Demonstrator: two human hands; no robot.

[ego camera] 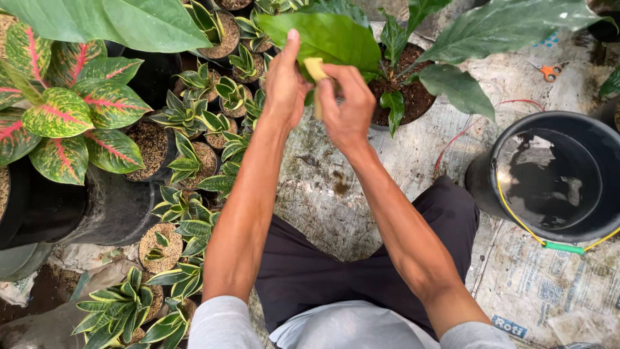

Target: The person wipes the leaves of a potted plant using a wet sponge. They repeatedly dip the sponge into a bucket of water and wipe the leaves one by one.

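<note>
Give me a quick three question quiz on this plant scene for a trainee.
1. True or false: the right hand pinches a small yellowish pad against the large green leaf.
2. What does the left hand touch?
A) the orange scissors
B) the same leaf
C) the black bucket
3. What does the bucket contain?

Key
1. True.
2. B.
3. Dark water, with a yellow hose running over its rim.
</note>
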